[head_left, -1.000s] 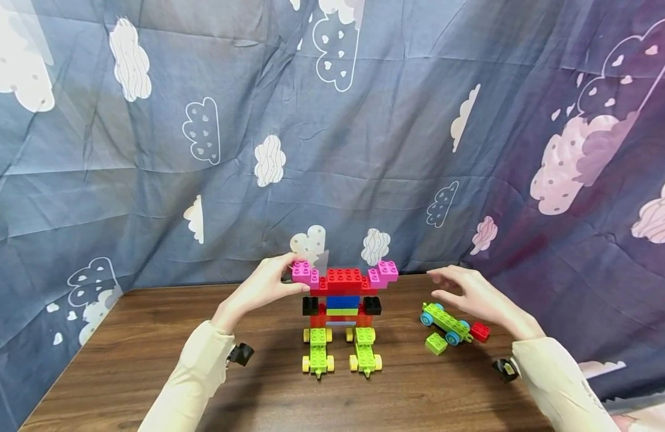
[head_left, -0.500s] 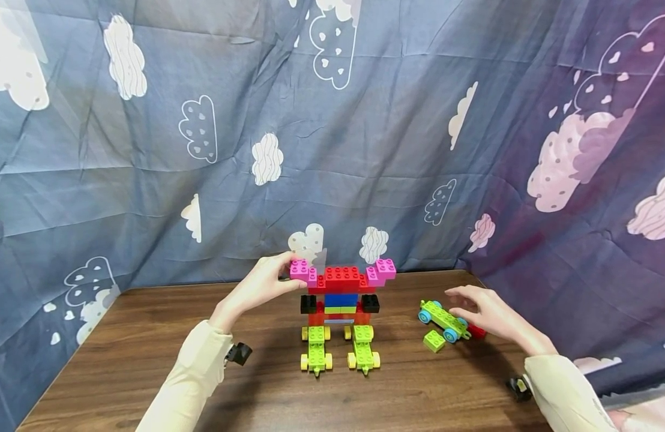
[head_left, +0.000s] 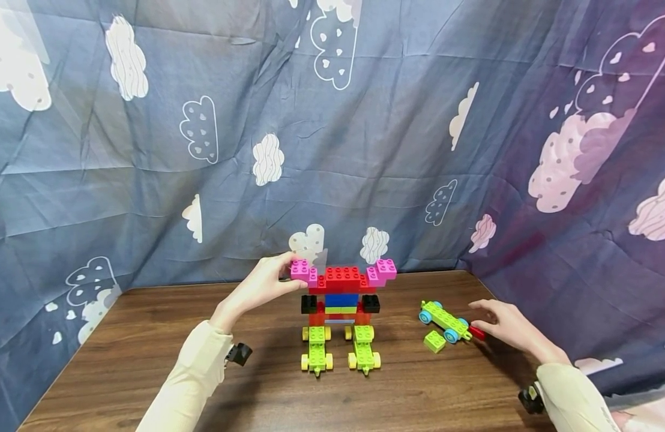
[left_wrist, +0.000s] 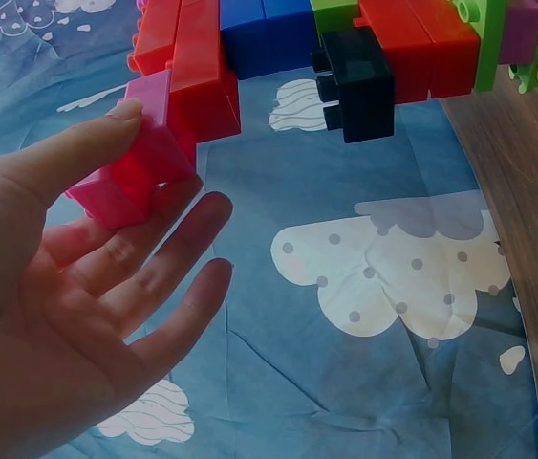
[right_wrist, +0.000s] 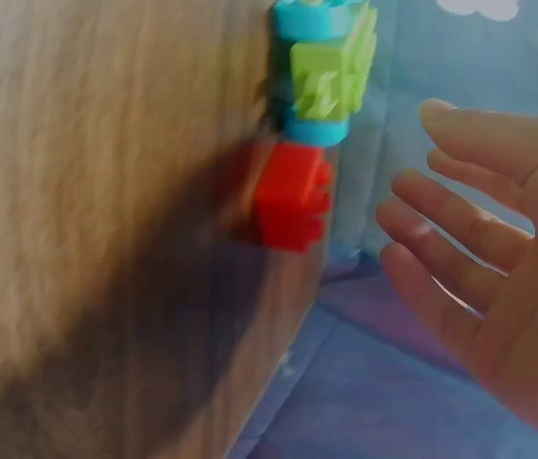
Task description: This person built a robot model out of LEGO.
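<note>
Left grip: I am watching the left hand (head_left: 262, 288) pinching the pink brick (head_left: 303, 271) at the left end of the brick figure (head_left: 340, 300); in the left wrist view the thumb (left_wrist: 68, 153) is lying on top of that brick and the fingers (left_wrist: 154, 249) are reaching under it.
Right grip: the right hand (head_left: 505, 327) is lying low beside the loose pieces with its fingers (right_wrist: 469, 229) loosely straight and gripping nothing; in the right wrist view the fingertips are staying just apart from the small red brick (right_wrist: 290, 196).
Figure: I am seeing it standing upright near the middle of the wooden table (head_left: 149, 372), with a red top row, pink bricks stepping up at both ends, blue and green layers beneath, black bricks (head_left: 371, 303) sticking out at the sides, and two lime wheeled bases (head_left: 340, 354) with yellow wheels under it.
Loose pieces: a lime wheeled base with blue wheels (head_left: 445, 321) is sitting to the right of the figure, the small red brick is touching its far right end, and a small lime brick (head_left: 434, 341) is lying just in front of it.
Backdrop: a blue cloth with cloud prints (head_left: 203, 132) is hanging behind and around the table.
</note>
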The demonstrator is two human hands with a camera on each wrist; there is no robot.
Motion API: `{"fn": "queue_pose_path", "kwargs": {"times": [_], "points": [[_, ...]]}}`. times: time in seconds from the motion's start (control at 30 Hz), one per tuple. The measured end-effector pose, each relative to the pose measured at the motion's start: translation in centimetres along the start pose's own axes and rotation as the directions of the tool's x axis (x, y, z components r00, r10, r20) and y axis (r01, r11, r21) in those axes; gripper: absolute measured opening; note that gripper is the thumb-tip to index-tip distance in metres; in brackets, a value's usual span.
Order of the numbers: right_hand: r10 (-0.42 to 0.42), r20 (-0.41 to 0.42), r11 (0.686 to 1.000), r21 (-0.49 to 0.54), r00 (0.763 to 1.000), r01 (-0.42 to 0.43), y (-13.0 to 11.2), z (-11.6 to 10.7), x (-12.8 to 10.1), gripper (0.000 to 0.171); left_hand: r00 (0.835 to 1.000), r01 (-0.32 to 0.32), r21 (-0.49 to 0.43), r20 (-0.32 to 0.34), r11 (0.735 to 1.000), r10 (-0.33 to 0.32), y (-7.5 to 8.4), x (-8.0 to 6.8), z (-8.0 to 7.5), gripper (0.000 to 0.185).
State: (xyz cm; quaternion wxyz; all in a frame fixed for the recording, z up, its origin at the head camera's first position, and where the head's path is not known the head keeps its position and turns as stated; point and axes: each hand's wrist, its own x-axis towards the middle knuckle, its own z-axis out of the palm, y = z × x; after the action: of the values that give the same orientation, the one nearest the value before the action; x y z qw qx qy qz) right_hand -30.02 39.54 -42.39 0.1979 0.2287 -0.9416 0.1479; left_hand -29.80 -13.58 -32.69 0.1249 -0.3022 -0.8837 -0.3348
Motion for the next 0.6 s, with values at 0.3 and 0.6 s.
{"fn": "queue_pose_path", "kwargs": {"times": [0.3, 0.6], "points": [[0.148, 0.125, 0.989, 0.005, 0.981, -0.15, 2.1, 0.9, -1.1, 0.046, 1.0, -0.002, 0.004, -0.005, 1.0, 0.002, -0.1, 0.0, 0.1, 0.045], [0.236, 0.218, 0.969, 0.021, 0.947, -0.246, 2.7, 1.5, -1.3, 0.05, 1.0, 0.0, -0.015, -0.003, 1.0, 0.0, 0.0, -0.1, 0.1, 0.045]]}}
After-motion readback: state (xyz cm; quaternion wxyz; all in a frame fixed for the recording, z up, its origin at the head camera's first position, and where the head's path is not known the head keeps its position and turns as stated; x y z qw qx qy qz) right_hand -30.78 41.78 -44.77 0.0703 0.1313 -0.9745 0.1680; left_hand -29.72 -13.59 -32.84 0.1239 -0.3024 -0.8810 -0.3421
